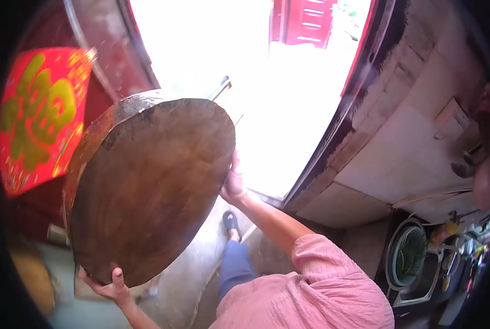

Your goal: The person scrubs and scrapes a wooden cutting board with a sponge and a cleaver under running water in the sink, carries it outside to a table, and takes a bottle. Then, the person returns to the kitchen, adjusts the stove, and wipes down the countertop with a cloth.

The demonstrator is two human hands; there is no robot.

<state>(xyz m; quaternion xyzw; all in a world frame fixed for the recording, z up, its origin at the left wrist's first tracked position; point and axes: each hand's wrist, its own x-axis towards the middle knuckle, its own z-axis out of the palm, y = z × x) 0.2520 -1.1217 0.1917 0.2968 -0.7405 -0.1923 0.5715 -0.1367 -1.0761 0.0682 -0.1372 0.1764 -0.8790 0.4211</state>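
Observation:
A thick round wooden chopping board (154,189), brown with darker patches and a pale glint on its upper rim, is held up tilted in front of me. My left hand (110,286) grips its lower edge, the thumb lying on the near face and the other fingers partly hidden beneath. At the board's right edge is my right hand (234,178), pressed to the side with its fingers mostly behind the wood.
A bright doorway (302,98) opens ahead. Left of it hangs a red poster (45,118) with a gold character. To the right, a green basket (410,255) sits by a sink (420,290). My foot in a dark slipper (230,220) is on the floor.

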